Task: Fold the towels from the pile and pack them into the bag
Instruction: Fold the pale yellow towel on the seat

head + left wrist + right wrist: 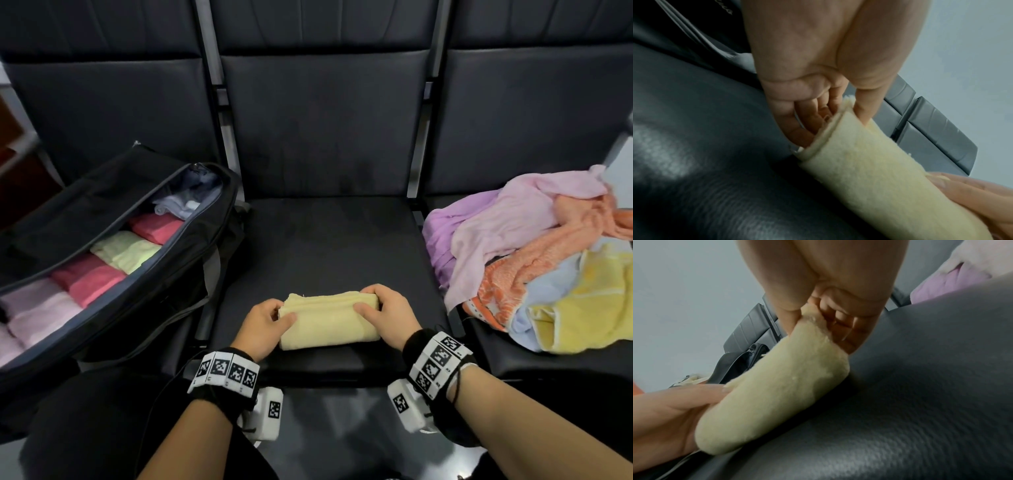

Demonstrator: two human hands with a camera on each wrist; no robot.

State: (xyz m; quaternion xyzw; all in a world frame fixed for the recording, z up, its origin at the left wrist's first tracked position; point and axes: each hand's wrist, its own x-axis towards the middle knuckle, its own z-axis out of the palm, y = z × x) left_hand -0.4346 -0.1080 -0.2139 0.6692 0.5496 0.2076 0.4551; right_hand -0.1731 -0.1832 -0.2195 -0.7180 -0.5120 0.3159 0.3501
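A folded pale yellow towel (327, 320) lies on the middle black seat (329, 240), near its front edge. My left hand (263, 323) grips its left end, thumb on top and fingers tucked into the fold. At the other end my right hand (383, 313) grips the same way. The left wrist view shows the towel (879, 178) with my left hand (828, 113) curled round its end. In the right wrist view the towel (777, 386) is pinched by my right hand (830, 321). An open black bag (113, 240) on the left seat holds rows of folded pink, red and green towels.
A loose pile of towels (534, 260) in pink, lilac, orange, blue and yellow covers the right seat. Seat backs rise behind all three seats. Metal frame bars run between the seats. My dark-clothed knee (102, 428) is at the lower left.
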